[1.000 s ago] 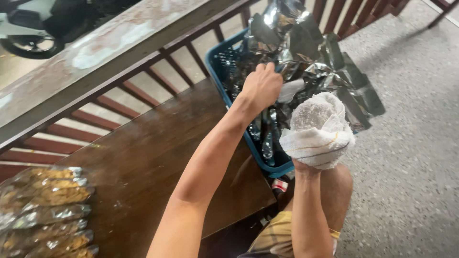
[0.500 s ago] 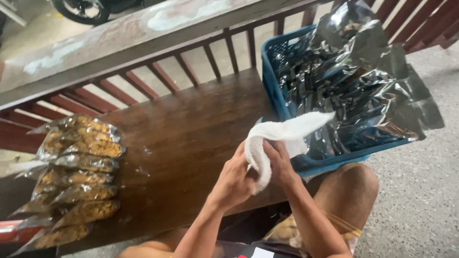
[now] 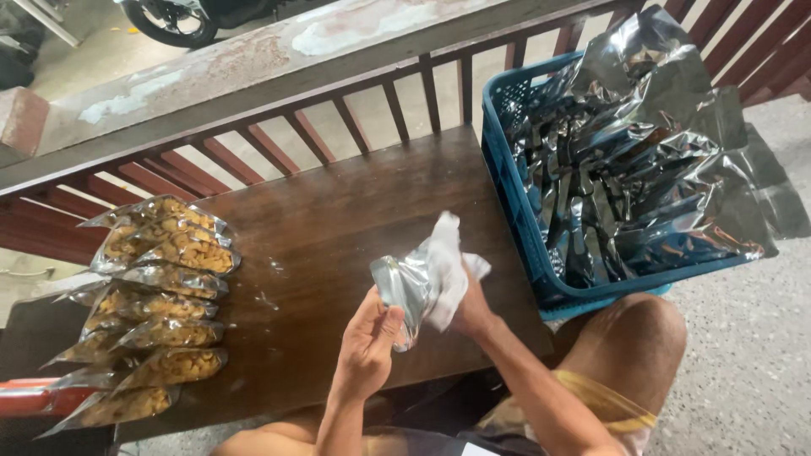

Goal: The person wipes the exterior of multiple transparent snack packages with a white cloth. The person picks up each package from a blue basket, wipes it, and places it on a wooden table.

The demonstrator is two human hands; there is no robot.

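Over the front part of a dark wooden table point(image 3: 338, 219), my left hand point(image 3: 367, 342) grips the lower end of a silver foil pouch point(image 3: 404, 285). My right hand point(image 3: 473, 308) presses a white cloth point(image 3: 446, 268) against the pouch's right side, with most of that hand hidden behind the cloth. A blue plastic basket point(image 3: 515, 219) full of silver foil pouches point(image 3: 642, 160) stands at the table's right end, just beyond my right hand.
Several clear-fronted pouches of golden snacks point(image 3: 156, 295) lie in a row along the table's left edge. A wooden railing point(image 3: 279, 127) runs behind the table. My knee point(image 3: 634, 346) sits under the basket, over a speckled floor point(image 3: 743, 363).
My left hand left the basket and came down to the table. A foil pouch is now in it, and the white cloth in my right hand has moved against the pouch.
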